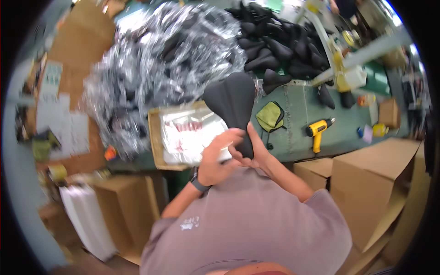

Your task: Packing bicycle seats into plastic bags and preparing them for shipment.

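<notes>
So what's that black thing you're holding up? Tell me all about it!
It is a black bike saddle, wide and rounded at the top, narrowing to a thin nose at the bottom. Its cover looks matte and soft, like fabric or foam, with no wrapping on it. It is held upright above the green table, wide end up. The left hand and right hand both grip the narrow nose. Nothing else touches it.
</notes>
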Demonstrator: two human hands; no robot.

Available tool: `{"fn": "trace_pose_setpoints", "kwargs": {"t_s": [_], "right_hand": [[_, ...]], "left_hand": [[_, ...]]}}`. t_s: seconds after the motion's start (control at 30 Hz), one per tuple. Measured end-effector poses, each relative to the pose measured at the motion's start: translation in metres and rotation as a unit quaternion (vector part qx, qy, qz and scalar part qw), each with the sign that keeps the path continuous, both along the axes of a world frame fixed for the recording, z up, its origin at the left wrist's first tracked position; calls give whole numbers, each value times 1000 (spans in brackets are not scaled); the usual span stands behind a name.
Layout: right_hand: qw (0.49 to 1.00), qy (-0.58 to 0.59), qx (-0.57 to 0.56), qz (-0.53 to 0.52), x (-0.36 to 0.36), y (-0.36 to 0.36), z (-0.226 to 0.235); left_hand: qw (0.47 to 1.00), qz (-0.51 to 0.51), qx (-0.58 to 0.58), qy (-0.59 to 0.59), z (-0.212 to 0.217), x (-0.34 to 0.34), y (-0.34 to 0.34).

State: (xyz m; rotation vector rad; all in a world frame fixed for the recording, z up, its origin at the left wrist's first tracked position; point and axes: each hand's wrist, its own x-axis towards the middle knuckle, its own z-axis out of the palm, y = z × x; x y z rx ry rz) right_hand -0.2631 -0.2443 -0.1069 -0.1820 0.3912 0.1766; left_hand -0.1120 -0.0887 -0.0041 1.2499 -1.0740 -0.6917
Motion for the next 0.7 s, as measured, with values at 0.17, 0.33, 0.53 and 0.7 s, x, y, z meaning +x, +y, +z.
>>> {"fn": "trace_pose_setpoints", "kwargs": {"t_s": [0.17,0.33,0.53,0.7], "right_hand": [[999,-28,-4,33,16,65,30],[995,-21,-12,97,13,102,46],[999,-34,-26,23,17,131,38],[997,-46,-58,-3,14,149,43]], "left_hand": [[901,-78,-35,-426,-6,7,0],[857,185,13,-480,-19,126,-12],[976,189,107,-12,-56,184,34],[957,178,-4,-227,-37,130,66]]}}
